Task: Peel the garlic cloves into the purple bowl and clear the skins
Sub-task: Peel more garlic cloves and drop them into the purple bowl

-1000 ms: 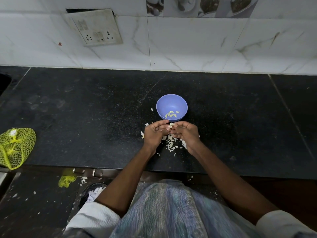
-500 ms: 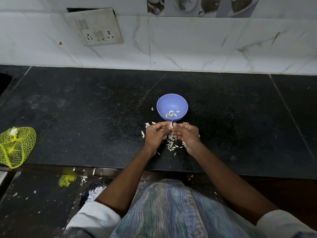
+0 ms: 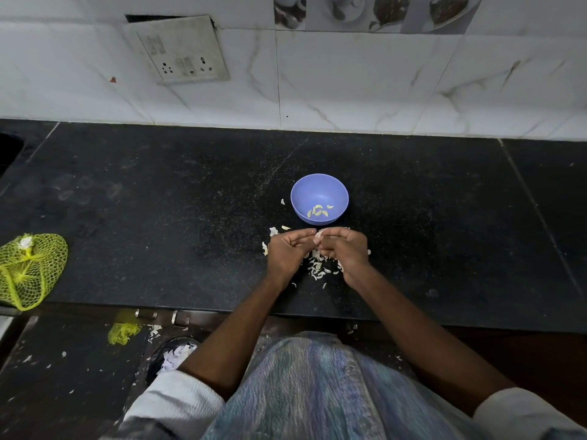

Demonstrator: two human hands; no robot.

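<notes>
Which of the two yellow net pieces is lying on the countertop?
The large yellow mesh bag at the counter's far left edge; the small yellow scrap lies lower, below the counter edge.

One purple bowl (image 3: 319, 198), just beyond the fingertips, with about five peeled cloves (image 3: 320, 211) inside. Two hands, left hand (image 3: 287, 254) and right hand (image 3: 344, 252), one garlic clove (image 3: 318, 238) pinched between. Many loose skins (image 3: 317, 268) under and beside, too many to count. One yellow net bag (image 3: 30, 269) far left.

Yellow mesh bag (image 3: 30, 269), wall socket (image 3: 182, 50)
</notes>
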